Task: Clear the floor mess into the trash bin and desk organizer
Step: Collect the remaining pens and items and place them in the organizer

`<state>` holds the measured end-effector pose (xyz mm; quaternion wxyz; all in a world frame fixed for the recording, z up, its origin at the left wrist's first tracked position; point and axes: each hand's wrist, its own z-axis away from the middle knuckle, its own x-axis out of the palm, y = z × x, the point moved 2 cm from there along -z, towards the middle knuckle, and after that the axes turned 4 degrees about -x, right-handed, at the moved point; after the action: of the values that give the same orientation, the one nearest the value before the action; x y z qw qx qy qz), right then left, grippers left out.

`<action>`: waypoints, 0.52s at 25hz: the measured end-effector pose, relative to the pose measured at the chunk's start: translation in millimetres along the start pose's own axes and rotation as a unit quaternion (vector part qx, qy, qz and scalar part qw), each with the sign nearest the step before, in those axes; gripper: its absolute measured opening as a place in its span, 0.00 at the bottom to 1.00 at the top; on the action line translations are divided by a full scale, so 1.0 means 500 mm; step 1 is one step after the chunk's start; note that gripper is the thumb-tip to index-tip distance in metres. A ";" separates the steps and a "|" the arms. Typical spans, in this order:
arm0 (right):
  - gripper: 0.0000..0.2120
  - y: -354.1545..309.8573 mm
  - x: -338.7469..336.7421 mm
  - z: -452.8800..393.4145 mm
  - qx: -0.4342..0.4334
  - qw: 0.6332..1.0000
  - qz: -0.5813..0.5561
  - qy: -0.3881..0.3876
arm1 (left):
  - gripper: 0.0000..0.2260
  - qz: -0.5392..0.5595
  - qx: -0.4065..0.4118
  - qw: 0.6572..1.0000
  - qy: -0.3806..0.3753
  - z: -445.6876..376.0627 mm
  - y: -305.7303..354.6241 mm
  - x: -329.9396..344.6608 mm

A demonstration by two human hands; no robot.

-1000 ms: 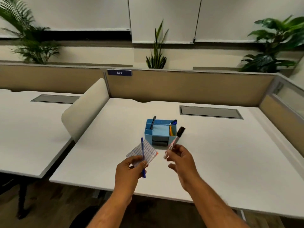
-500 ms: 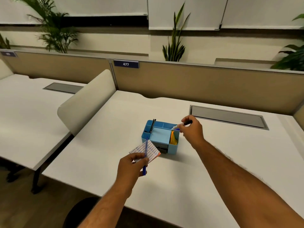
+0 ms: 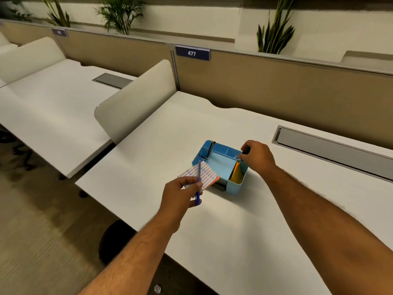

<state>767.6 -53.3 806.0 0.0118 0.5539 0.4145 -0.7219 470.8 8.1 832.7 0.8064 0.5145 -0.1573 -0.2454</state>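
Blue plastic organizer sits mid-desk, beige divider beside; right hand pinches a marker over it, left hand grips a pen and sticky pad

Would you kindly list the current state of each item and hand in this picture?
desk organizer: upright on the desk, open-topped
marker: gripped by right hand over the organizer's back right corner
blue pen: held in left hand
notepad: pinched in left hand with the pen
black pen: standing in organizer's rear left compartment
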 end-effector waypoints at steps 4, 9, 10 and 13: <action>0.11 -0.024 -0.018 0.063 -0.053 0.995 -0.041 0.079 | 0.06 -0.014 -0.027 0.999 0.012 -0.004 -0.019 0.003; 0.13 -0.087 0.047 0.245 -0.114 0.960 -0.226 -0.119 | 0.05 -0.026 -0.030 0.998 0.044 -0.006 -0.053 0.020; 0.13 -0.094 0.065 0.276 -0.114 0.954 -0.233 -0.149 | 0.05 -0.008 -0.030 0.997 0.067 -0.008 -0.057 0.024; 0.17 -0.101 0.109 0.329 -0.075 0.941 -0.268 -0.194 | 0.06 0.017 -0.049 0.991 0.123 -0.020 -0.069 0.033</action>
<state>592.5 -97.0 798.4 -0.0600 0.2694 0.5904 -0.7584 481.4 -5.8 797.0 0.8479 0.4981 -0.0534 -0.1735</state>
